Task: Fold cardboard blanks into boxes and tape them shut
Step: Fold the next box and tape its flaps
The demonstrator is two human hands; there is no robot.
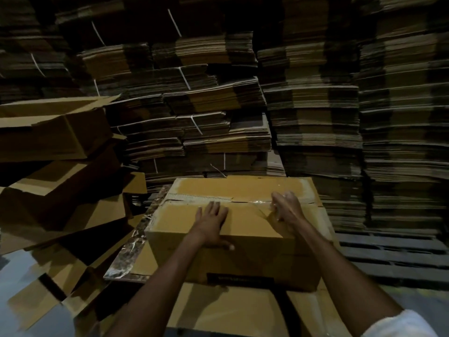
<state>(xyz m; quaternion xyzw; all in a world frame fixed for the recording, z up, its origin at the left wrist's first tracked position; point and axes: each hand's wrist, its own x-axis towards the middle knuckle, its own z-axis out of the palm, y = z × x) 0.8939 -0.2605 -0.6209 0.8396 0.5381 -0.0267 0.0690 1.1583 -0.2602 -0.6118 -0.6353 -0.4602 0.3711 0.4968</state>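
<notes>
Dim storeroom, walled from 9 to 3 o'clock with strapped stacks of flat blanks [313, 113]. At centre, on flattened cardboard [230, 310], the box [243, 188], flaps folded down, seam [194, 198] gaping toward 9 o'clock. Left hand [211, 220] spread flat on the near flap, fingers straight, thumb hooked over the front edge. Right hand [288, 207] at 2 o'clock on the lid, fingers curled, seemingly pinching clear tape [263, 206] laid slantwise onto the seam. Likely to run askew or wrinkle if pulled while the flaps stand apart; could spring open should the pressing ease. Open boxes [53, 132] heaped at 9 o'clock, pallet [393, 254] at 4.
</notes>
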